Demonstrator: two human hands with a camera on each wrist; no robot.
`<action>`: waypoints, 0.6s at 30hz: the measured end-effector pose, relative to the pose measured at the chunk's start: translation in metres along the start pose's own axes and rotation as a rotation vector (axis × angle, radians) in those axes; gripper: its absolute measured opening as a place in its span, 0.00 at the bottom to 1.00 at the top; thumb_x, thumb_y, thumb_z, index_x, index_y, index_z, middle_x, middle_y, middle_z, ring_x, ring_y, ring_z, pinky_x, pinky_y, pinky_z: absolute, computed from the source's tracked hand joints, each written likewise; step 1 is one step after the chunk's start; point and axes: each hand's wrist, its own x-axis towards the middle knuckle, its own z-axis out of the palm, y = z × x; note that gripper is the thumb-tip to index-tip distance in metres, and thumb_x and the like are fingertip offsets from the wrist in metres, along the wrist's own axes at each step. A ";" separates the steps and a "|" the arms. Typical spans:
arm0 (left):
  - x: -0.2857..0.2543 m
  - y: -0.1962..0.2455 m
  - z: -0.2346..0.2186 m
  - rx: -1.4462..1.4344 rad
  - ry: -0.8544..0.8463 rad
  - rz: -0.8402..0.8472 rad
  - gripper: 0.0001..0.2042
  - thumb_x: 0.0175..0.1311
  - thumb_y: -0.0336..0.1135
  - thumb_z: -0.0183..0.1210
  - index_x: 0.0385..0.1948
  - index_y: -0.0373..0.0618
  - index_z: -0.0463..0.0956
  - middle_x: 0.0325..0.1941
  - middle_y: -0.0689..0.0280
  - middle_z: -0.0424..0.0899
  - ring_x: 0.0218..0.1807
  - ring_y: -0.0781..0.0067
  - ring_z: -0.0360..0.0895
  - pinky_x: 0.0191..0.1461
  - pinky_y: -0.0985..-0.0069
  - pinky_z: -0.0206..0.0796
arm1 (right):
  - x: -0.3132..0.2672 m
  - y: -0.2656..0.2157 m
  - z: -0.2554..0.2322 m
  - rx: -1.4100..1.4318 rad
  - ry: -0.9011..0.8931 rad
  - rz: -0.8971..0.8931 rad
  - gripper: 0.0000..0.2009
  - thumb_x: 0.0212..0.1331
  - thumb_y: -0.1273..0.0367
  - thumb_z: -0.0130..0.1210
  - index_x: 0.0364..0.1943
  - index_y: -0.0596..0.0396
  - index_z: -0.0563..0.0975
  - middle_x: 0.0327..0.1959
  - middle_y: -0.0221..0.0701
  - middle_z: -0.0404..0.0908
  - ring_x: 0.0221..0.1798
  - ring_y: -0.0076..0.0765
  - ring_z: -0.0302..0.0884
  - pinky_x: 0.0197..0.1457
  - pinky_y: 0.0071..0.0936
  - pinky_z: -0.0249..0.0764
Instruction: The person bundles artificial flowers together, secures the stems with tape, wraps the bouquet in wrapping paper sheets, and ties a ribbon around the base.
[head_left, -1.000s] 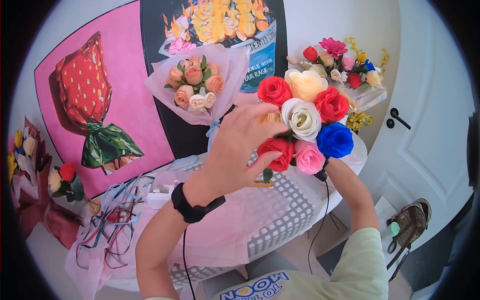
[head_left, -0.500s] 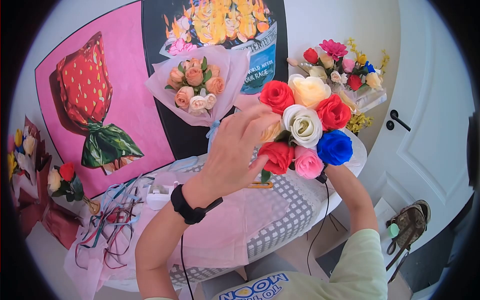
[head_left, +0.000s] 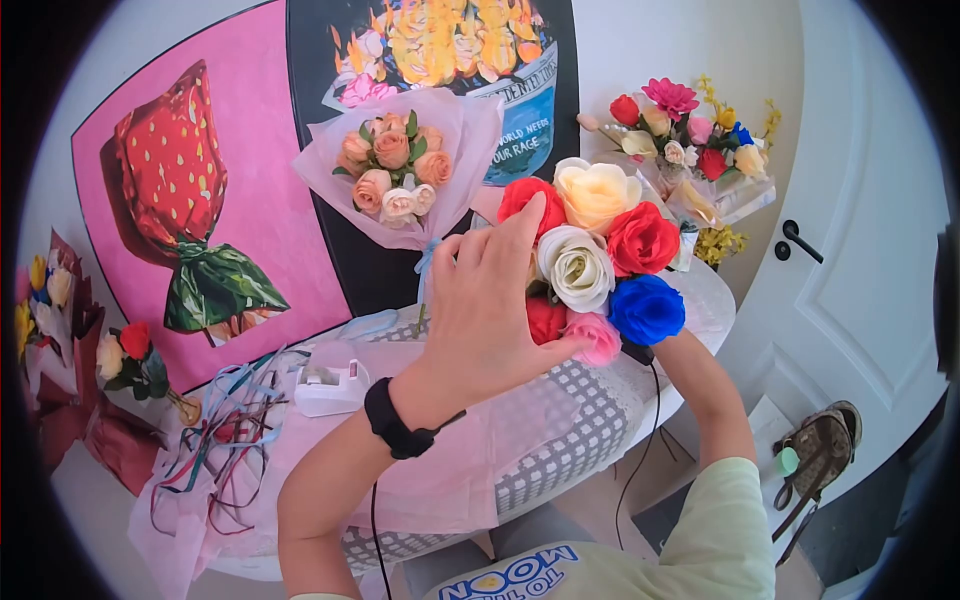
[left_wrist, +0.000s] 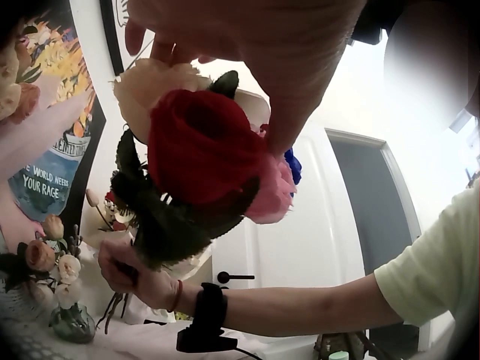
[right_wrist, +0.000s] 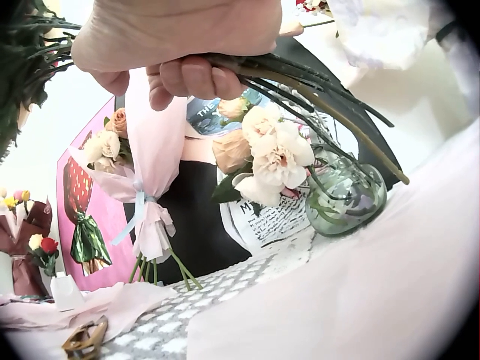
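A bunch of artificial roses stands upright in front of me: a white rose [head_left: 576,268] in the middle, with a cream rose [head_left: 597,195], red roses [head_left: 643,239], a blue rose [head_left: 647,310] and a pink rose [head_left: 594,337] around it. My left hand [head_left: 490,300] spreads over the bunch's left side, index finger across a red bloom and thumb at the pink rose. Below the blooms my right hand [right_wrist: 180,45] grips the bundled green stems [right_wrist: 322,101]; the flowers hide that hand in the head view. Dark leaves [left_wrist: 161,225] show under the heads in the left wrist view.
Behind stands a pink-wrapped bouquet [head_left: 392,180] with a blue ribbon. On the table are loose ribbons [head_left: 225,430], a white tape dispenser [head_left: 330,387], pink paper [head_left: 440,480] and a glass vase [right_wrist: 345,199] of flowers. Mixed flowers [head_left: 700,140] stand back right.
The rose bunch has shifted slightly left and down. My left hand has moved from a bloom at the left edge to lie across the red roses, index finger extended upward.
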 end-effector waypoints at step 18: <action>0.006 -0.001 -0.009 0.227 -0.095 0.202 0.19 0.31 0.38 0.63 0.30 0.49 0.70 0.61 0.58 0.59 0.62 0.55 0.52 0.59 0.59 0.40 | -0.049 0.008 -0.007 0.004 -0.022 0.023 0.11 0.40 0.67 0.54 0.31 0.54 0.75 0.24 0.42 0.74 0.31 0.49 0.73 0.33 0.34 0.69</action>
